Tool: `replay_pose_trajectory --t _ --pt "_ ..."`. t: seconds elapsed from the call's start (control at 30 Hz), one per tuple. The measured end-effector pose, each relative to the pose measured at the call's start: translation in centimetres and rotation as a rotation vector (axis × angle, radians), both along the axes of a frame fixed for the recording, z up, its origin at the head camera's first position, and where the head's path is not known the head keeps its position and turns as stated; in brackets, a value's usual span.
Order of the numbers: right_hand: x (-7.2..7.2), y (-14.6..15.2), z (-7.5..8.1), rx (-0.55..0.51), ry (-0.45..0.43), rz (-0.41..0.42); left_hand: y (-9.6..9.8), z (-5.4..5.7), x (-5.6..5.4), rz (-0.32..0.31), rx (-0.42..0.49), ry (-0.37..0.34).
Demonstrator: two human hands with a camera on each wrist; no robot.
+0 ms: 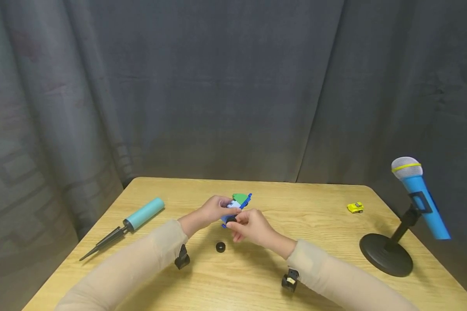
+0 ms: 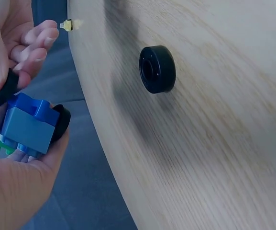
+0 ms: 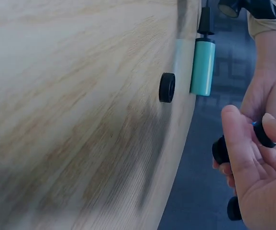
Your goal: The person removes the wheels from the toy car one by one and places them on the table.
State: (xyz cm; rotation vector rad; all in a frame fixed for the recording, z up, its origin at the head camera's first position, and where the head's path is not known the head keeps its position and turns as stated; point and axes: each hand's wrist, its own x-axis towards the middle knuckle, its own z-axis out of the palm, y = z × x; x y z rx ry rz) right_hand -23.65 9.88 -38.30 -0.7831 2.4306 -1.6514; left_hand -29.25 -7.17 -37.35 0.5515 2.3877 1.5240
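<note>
A small toy vehicle of blue, white and green building blocks [image 2: 27,128] is held above the table in my left hand [image 1: 213,210], its fingers and thumb around the body. My right hand [image 1: 257,229] pinches a black wheel [image 2: 5,89] between thumb and finger, against the vehicle's side. Whether that wheel is seated on its axle cannot be told. Another black wheel [image 2: 61,123] is on the vehicle's opposite side in the left wrist view. On the tabletop below the hands lies a loose black wheel [image 1: 220,247]. Fingers cover much of the vehicle in the head view.
At the left of the wooden table [image 1: 295,207] lies a teal hand pump [image 1: 144,214] with a black nozzle. A yellow toy car [image 1: 355,207] sits toward the back right. Nearer the right edge, a blue toy microphone [image 1: 424,203] stands on a round black base. Grey curtains hang behind.
</note>
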Motion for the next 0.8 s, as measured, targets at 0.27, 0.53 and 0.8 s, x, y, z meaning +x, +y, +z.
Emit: replay_pose_trajectory --t 0.27,0.53,0.8 --pt "0.0 1.3 1.2 -0.038 -0.159 0.108 -0.2 0.1 0.0 0.020 0.012 -0.026" --pt "-0.1 3.3 3.6 -0.133 -0.220 0.070 -0.2 0.0 0.1 0.003 0.011 -0.022" --pt "-0.3 5.2 3.7 -0.255 -0.349 -0.084 0.0 0.5 0.3 0.021 0.024 -0.062"
